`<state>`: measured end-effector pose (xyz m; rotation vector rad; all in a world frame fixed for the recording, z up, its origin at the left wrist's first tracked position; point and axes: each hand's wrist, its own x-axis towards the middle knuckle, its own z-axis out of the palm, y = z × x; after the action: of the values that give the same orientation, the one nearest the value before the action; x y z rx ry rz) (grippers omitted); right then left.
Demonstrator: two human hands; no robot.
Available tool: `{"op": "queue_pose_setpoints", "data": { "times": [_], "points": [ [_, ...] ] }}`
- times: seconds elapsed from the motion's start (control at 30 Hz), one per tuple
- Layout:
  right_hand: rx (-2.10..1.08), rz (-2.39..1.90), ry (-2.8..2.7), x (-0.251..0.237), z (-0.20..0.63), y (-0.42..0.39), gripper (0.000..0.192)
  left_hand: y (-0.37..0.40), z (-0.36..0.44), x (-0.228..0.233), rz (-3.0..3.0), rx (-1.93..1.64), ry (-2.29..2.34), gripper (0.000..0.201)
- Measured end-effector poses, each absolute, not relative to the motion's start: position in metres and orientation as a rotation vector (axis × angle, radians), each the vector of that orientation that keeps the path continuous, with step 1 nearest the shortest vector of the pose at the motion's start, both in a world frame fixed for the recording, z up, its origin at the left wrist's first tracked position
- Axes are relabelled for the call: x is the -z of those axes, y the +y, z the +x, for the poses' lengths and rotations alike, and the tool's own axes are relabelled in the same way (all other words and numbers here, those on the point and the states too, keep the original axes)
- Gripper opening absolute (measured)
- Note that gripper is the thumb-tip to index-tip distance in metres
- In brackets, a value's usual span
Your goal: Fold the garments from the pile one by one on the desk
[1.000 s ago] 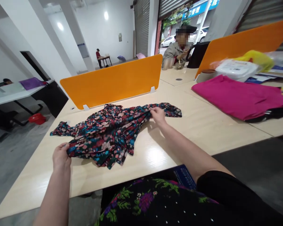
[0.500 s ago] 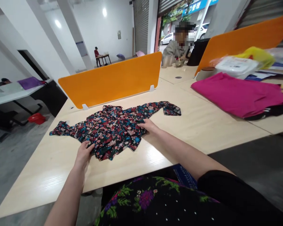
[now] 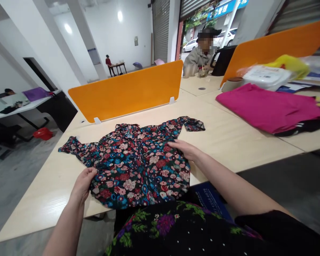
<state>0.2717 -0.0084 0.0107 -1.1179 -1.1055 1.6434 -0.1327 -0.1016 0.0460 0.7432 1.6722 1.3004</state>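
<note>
Floral shirt [image 3: 134, 160]: spread on worktop [image 3: 40, 202], hem covering part of its front edge.
Left hand [image 3: 83, 182]: pinched shirt's side.
Right hand [image 3: 187, 150]: on opposite side; thumb hidden, grip could not be told.
Gap: worktop surface separated right sleeve from magenta cloth [image 3: 266, 108].

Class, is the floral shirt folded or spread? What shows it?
Spread, though rumpled: the floral shirt lies wide across the table, with its sleeves reaching out to both sides.
</note>
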Motion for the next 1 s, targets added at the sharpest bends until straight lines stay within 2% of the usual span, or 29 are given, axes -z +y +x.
{"op": "queue_pose_setpoints", "data": {
  "times": [0.07,0.17,0.33,0.4,0.5,0.6,0.7,0.8,0.87,1.0],
  "points": [
    [-1.619,-1.077,-1.309,-0.003,0.273,-0.02,0.041,-0.107,-0.13,-0.041,0.758,-1.283,1.647,0.045],
    [-1.424,-1.069,-1.581,-0.002,0.278,-0.036,0.058,-0.119,-0.125,-0.04,0.789,-1.297,1.644,0.062],
    [-1.175,-1.143,-1.727,-0.006,0.288,-0.068,0.072,-0.153,-0.12,-0.038,0.871,-1.203,1.636,0.086],
    [-1.23,-1.12,-1.707,-0.005,0.294,-0.082,0.069,-0.168,-0.123,-0.037,0.919,-1.152,1.673,0.083],
    [-1.35,-1.166,-1.764,-0.005,0.313,-0.095,0.062,-0.186,-0.14,-0.038,1.114,-1.018,1.816,0.064],
    [-1.297,-1.416,-1.951,-0.011,0.341,-0.095,0.06,-0.195,-0.167,-0.038,1.409,-0.623,2.07,0.052],
    [-0.873,-1.693,-1.952,-0.024,0.354,-0.077,0.054,-0.185,-0.182,-0.037,1.631,-0.371,2.476,0.054],
    [-0.34,-1.601,-1.931,-0.03,0.33,-0.043,0.053,-0.148,-0.174,-0.03,2.11,-0.548,2.443,0.058],
    [-0.189,-1.49,-2.095,-0.022,0.3,-0.015,0.058,-0.112,-0.16,-0.019,2.399,-0.59,2.188,0.061],
    [-0.122,-1.682,-2.384,0.011,0.259,0.039,0.068,-0.046,-0.139,0.006,2.255,-0.187,2.286,0.064]
  ]
}}
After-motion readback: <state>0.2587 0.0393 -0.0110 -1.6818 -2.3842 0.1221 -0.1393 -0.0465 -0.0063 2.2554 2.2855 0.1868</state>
